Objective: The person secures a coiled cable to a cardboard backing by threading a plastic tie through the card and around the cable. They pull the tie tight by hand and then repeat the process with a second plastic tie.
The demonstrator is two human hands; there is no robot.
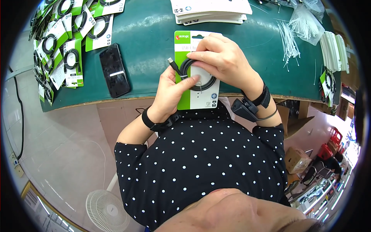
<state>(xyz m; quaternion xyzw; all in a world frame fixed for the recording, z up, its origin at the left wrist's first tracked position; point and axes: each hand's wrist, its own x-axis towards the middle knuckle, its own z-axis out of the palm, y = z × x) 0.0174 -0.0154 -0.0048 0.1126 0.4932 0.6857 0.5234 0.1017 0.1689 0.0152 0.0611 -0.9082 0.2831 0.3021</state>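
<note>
A green and white hanging card (201, 101) is held upright at the table's near edge, with a coiled black USB cable (210, 83) lying against its front. My left hand (170, 89) grips the card's left side, its thumb pressed over the coil and its fingers partly hidden behind. One cable plug (171, 62) sticks out at the upper left, above that thumb. From the right, my right hand (226, 58) closes thumb and fingertips on the top of the coil. A thin tie end shows below the coil's lower part.
Finished-looking carded cables (71, 58) are heaped at the left, beside a black phone (115, 71). Blank-looking cards (210, 17) lie stacked at the far middle. White zip ties (289, 42), a plastic bag (307, 23) and more cards (330, 52) are on the right.
</note>
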